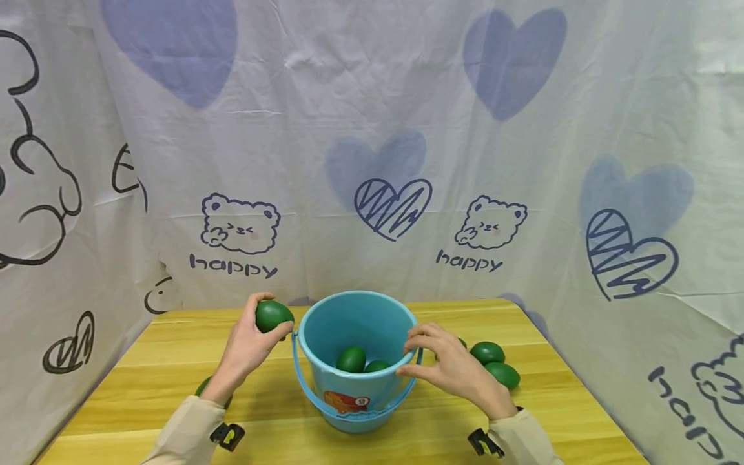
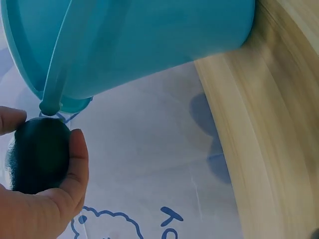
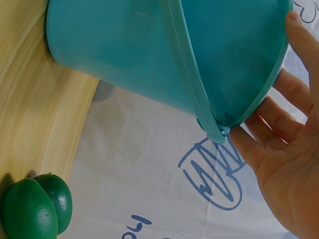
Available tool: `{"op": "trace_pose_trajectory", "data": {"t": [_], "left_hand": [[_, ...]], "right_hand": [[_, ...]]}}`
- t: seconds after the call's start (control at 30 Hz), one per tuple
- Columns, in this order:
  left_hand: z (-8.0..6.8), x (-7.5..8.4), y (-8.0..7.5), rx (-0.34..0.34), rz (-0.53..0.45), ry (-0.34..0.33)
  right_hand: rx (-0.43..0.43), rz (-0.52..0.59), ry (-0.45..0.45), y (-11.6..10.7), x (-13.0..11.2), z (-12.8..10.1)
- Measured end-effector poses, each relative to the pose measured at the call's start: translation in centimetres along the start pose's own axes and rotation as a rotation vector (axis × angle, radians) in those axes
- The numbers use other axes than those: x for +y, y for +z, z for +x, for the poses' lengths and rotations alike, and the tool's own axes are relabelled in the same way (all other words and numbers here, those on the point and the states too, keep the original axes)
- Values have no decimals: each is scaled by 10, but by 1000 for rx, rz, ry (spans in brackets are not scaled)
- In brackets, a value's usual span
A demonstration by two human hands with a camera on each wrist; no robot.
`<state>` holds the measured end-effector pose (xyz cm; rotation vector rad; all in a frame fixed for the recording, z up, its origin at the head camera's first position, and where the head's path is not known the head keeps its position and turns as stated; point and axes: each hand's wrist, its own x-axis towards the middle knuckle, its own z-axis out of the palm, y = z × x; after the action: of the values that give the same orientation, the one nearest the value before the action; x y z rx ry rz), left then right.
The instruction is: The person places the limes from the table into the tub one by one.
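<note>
Now a green fruit sits in the left hand, beside the bucket

Over the table's left half, the left hand grasps the fruit between thumb and curled fingers. The fruit is held clear of the tabletop, about level with the bucket's rim, just beside the joint where the handle meets it; whether it touches that joint is hard to tell.

The blue bucket stands upright, roughly midway between the table's left and right edges, its handle hanging down in front across a red sticker. Inside, at the bottom, lie two green fruits.

On the bucket's other side, the right hand grasps no fruit; its spread, relaxed fingers touch the rim.

Toward the table's right edge is a cluster of three fruits, one mostly hidden by the right hand. Toward the left edge, another fruit shows partly behind the left wrist.

Beyond the table's far edge hangs a pale cloth printed with hearts, bears and the word "happy". Both forearms wear beige sleeves with a dark strap at each wrist.
</note>
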<state>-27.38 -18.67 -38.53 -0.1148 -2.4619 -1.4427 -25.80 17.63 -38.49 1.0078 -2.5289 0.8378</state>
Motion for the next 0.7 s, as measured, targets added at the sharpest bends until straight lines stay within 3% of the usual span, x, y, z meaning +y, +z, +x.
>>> {"op": "trace_pose_trajectory", "data": {"t": [0.17,0.33,0.7], "left_hand": [[-1,4,4,51,-8,52],[-5,7,10,90,-45,164],[-11,14,28,51,-12,393]], "right_hand": [[2,-1,3,0,0,0],[1,-8,4,0,1,-1],[3,-7,3,1,2,0]]}}
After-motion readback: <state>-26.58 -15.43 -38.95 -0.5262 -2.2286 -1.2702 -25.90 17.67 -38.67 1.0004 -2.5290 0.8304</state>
